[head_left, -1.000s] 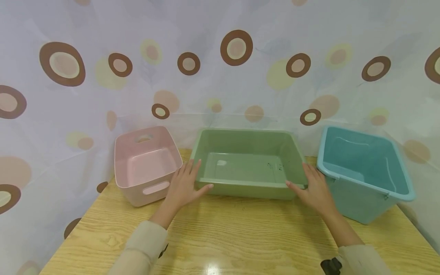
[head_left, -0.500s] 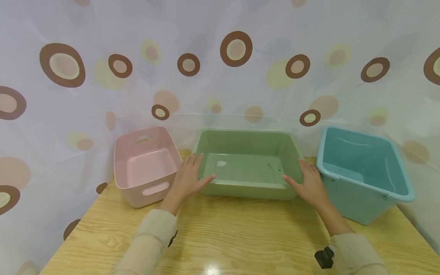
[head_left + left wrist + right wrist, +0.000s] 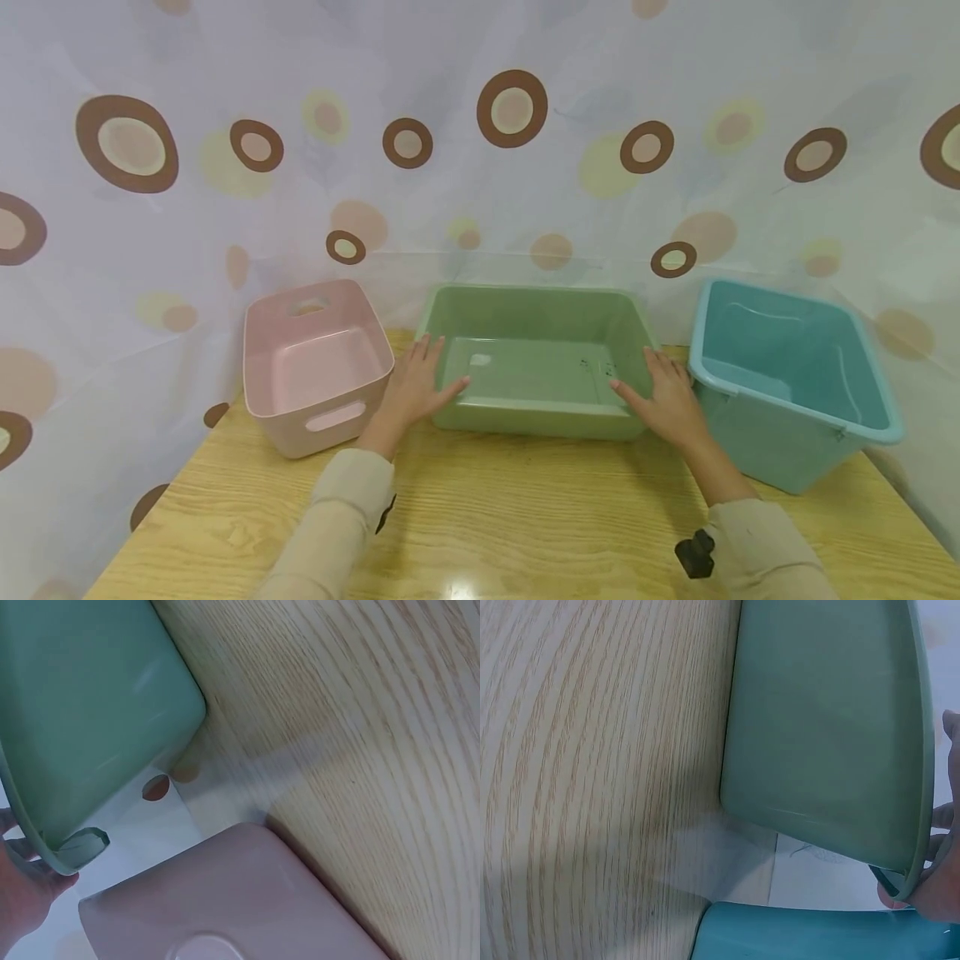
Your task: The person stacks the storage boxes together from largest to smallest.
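Observation:
A shallow green plastic basin [image 3: 525, 358] stands on the wooden table, between my hands. My left hand [image 3: 412, 390] rests over its front left corner, fingers straight and lying along the left rim, thumb on the front rim. On the front right corner lies my right hand [image 3: 667, 400], posed much the same, thumb reaching inward. In the left wrist view the green basin's outer wall [image 3: 90, 712] shows, with the left hand [image 3: 30, 896] at its rim. The right wrist view has the right hand [image 3: 941, 877] at the opposite rim corner; the rim partly hides its fingers.
Left of the basin stands a pink bin [image 3: 318, 367] with handle slots, close to my left hand. A deeper blue bin [image 3: 795, 375] stands on the right. The wooden table [image 3: 517, 517] reaches toward me, and a dotted white curtain [image 3: 450, 183] hangs behind.
Both hands have shifted a little inward over the basin's corners, the right one toward the left. The three containers stay nearly where they were; the view has tilted slightly.

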Motion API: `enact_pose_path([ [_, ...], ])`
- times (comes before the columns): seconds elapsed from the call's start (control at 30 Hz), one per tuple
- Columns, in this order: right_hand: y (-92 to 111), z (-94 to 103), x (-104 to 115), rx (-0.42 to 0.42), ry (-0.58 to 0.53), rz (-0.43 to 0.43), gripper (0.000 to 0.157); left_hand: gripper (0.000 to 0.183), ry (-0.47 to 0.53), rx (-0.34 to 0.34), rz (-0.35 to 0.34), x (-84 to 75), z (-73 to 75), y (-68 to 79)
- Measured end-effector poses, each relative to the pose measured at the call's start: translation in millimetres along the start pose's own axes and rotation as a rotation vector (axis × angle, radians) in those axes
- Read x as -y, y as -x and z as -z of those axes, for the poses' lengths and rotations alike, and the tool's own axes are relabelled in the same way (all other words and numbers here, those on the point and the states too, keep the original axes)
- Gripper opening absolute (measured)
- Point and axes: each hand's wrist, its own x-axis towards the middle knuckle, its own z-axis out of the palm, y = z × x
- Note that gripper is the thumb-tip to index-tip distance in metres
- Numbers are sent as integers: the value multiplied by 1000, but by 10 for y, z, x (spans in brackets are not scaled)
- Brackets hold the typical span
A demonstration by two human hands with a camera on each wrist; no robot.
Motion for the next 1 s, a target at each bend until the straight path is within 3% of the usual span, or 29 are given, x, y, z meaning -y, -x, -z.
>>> enact_pose_path([
  [0.47, -49, -22, -16, 25, 50, -36, 82, 78, 86, 53, 83, 44, -81, -53],
  [0.63, -51, -29, -33, 72, 51, -60, 86, 78, 74, 67, 109, 60, -103, -54],
  [1.0, -32, -28, -29, 60, 57, -54, 83, 77, 92, 70, 136, 64, -109, -44],
])
